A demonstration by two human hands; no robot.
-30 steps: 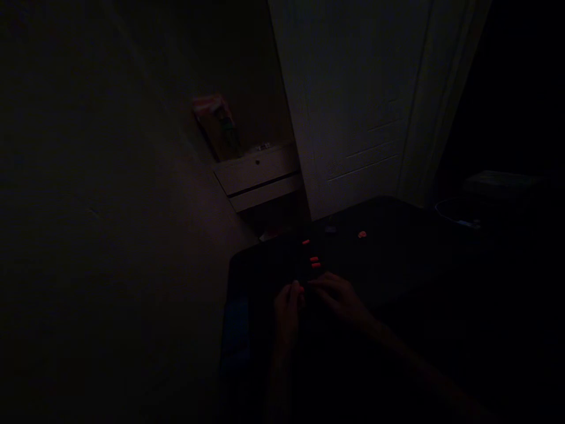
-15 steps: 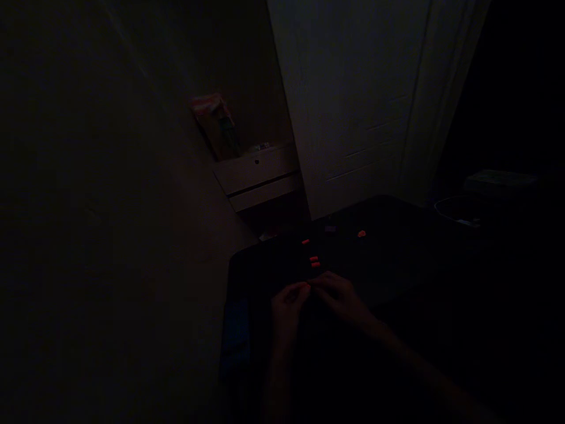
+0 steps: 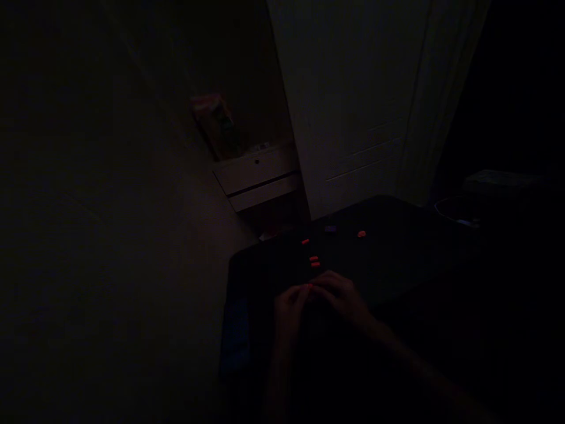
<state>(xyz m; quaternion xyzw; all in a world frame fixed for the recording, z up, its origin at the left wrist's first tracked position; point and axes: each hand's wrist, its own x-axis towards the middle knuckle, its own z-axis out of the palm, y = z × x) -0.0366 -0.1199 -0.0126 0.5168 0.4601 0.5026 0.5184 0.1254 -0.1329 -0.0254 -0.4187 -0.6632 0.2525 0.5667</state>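
Note:
The view is very dark. My left hand [image 3: 286, 311] is closed, its thumb and fingertips pinching a small red piece [image 3: 310, 287] whose kind I cannot make out. From the other side my right hand [image 3: 343, 296] meets it, fingers closed on the same piece. Just beyond the hands, two short red pieces [image 3: 315, 265] lie side by side on the dark table [image 3: 269, 268]. Another red piece [image 3: 305, 241] lies a little farther back. Farther right are a small round orange-red thing [image 3: 361, 234] and a small purple block [image 3: 330, 228].
A flat blue object [image 3: 235, 335] lies at the table's left edge. Behind the table stand a pale drawer unit [image 3: 260, 174] with a colourful bag [image 3: 214, 121] on top, and a pale door-like panel [image 3: 348, 106]. A thin cable [image 3: 444, 213] and a box-like shape [image 3: 498, 178] are at right.
My left hand has shifted slightly right, closer to the right hand. More of the red piece shows between the fingertips. The pieces on the table have not moved.

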